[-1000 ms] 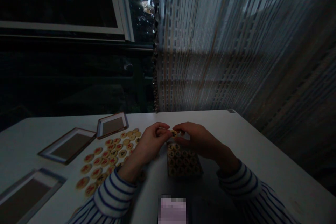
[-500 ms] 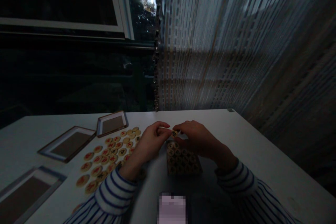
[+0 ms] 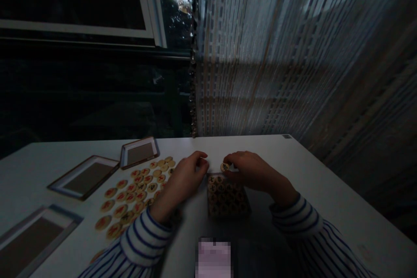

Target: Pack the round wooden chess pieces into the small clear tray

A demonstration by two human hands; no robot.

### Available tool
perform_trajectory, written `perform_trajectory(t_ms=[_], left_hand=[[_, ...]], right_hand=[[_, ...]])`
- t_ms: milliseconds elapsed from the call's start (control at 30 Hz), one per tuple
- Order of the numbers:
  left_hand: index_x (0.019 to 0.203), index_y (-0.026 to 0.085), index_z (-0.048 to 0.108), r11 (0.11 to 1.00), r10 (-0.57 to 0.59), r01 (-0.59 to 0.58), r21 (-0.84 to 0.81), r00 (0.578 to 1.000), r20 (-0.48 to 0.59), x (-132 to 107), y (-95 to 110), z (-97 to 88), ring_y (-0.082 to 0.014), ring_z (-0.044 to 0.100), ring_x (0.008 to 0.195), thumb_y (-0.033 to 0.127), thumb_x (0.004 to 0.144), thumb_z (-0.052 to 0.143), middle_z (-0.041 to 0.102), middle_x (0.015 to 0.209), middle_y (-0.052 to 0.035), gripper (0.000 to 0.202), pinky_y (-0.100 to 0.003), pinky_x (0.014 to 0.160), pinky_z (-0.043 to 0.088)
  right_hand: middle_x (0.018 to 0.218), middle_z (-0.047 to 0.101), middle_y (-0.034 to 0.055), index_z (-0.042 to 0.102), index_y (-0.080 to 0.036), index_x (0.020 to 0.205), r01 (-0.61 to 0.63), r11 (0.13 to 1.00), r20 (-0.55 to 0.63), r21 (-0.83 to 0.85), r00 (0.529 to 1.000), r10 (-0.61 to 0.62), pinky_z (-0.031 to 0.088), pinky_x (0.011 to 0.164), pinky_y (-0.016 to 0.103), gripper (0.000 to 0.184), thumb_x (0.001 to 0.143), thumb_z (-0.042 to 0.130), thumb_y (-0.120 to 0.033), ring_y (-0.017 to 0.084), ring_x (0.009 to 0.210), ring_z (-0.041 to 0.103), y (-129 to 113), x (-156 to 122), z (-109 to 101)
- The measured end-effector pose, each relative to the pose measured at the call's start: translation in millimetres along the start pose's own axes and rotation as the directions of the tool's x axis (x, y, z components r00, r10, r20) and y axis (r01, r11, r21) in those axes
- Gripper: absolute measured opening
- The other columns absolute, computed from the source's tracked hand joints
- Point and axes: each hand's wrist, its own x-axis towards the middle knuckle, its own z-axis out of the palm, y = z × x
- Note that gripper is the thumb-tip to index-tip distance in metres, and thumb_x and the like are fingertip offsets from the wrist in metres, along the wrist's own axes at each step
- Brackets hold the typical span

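Note:
Between the thumb and fingers of my right hand [image 3: 249,168] is a round wooden xiangqi piece [image 3: 224,167] with a dark character. It is held over the far edge of a small box [image 3: 228,216], where rows of similar dark-marked pieces lie face up. My left hand [image 3: 190,176] hovers just left of the box, thumb and forefinger apart, with nothing seen between them. Beside and partly behind my left forearm, many loose xiangqi pieces [image 3: 130,188] are spread on the white table [image 3: 208,234], mostly red-marked, some dark-marked, some showing no character.
Three shallow framed trays or lids lie on the left: one at the back [image 3: 140,154], one in the middle [image 3: 85,178], one at the near edge [image 3: 32,243]. A bead-string curtain [image 3: 254,74] hangs behind the table, next to a dark window [image 3: 71,0].
The xiangqi piece, between both hands before, is now in my right hand alone, slightly further right. My left hand has drawn back a little to the left, its fingers parting.

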Motion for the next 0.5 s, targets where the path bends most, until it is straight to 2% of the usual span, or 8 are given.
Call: perform_trajectory(t_ms=[200,333,500], left_hand=[[0.101,0.020,0.052,0.995,-0.009,0.004,0.100,0.999,0.050,-2,1,0.4,-0.0189,0.058,0.082,0.031,0.077,0.044,0.064,0.088,-0.0045,0.028,-0.029,0.069,0.041],[0.103,0.021,0.051,0.989,-0.016,0.002,0.148,0.996,0.090,-3,0,0.1,-0.0179,0.059,0.081,0.032,0.078,0.043,0.064,0.091,-0.0038,0.029,-0.028,0.068,0.041],[0.105,0.022,0.050,0.979,0.009,-0.034,0.200,0.992,0.126,-3,-3,1.2,-0.0186,0.058,0.085,0.035,0.079,0.042,0.064,0.094,-0.0040,0.030,-0.028,0.071,0.041]], right_hand=[[0.084,0.062,0.0081,0.059,-0.016,0.089,-0.002,1.000,0.108,-0.020,0.994,0.004,0.037,0.066,0.026,0.022,0.078,0.044,-0.029,0.018,0.079,0.055,5,1,9],[0.080,0.062,0.0097,0.060,-0.014,0.085,-0.041,0.996,0.193,-0.085,0.980,0.057,0.038,0.063,0.026,0.025,0.080,0.039,-0.027,0.018,0.075,0.057,6,2,14],[0.077,0.063,0.0101,0.060,-0.014,0.082,-0.045,0.986,0.209,-0.160,0.975,0.079,0.038,0.058,0.026,0.023,0.079,0.039,-0.024,0.019,0.072,0.058,5,2,21]])
